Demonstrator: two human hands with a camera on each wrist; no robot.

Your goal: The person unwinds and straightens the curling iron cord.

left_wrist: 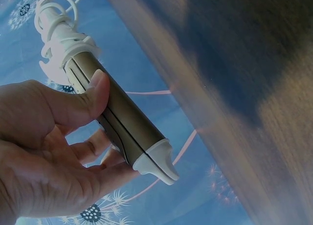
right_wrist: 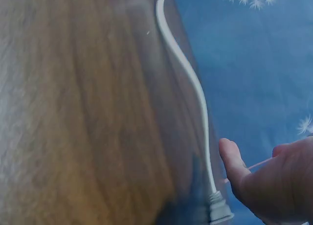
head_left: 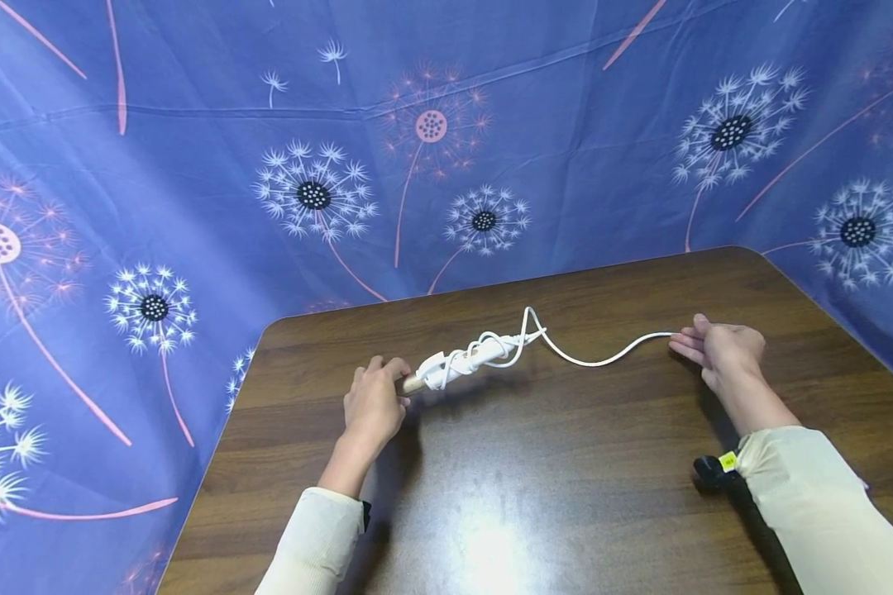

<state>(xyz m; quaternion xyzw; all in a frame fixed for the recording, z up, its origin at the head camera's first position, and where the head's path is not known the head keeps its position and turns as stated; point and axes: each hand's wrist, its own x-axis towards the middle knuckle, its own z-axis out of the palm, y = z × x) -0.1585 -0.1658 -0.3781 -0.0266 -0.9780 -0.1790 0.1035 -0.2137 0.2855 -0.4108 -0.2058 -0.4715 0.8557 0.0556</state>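
Observation:
A hair straightener (left_wrist: 117, 107) with brown arms and white tips lies slanted in my left hand (left_wrist: 63, 142). The left thumb presses on top of its brown body, with the fingers curled underneath. Its white cord (head_left: 599, 364) is wound round the white handle (head_left: 472, 357), which points away from the left hand (head_left: 374, 401). From there the cord runs in a loose wave to my right hand (head_left: 729, 351). In the right wrist view the ribbed base of the plug (right_wrist: 220, 209) shows beside the right hand (right_wrist: 274, 181); the fingers hide the rest.
The brown wooden table (head_left: 536, 463) has rounded far corners and a bright glare near its front. A blue cloth (head_left: 565, 165) printed with dandelions hangs behind it. A small black device with a yellow label (head_left: 728, 461) sits at the right sleeve's cuff.

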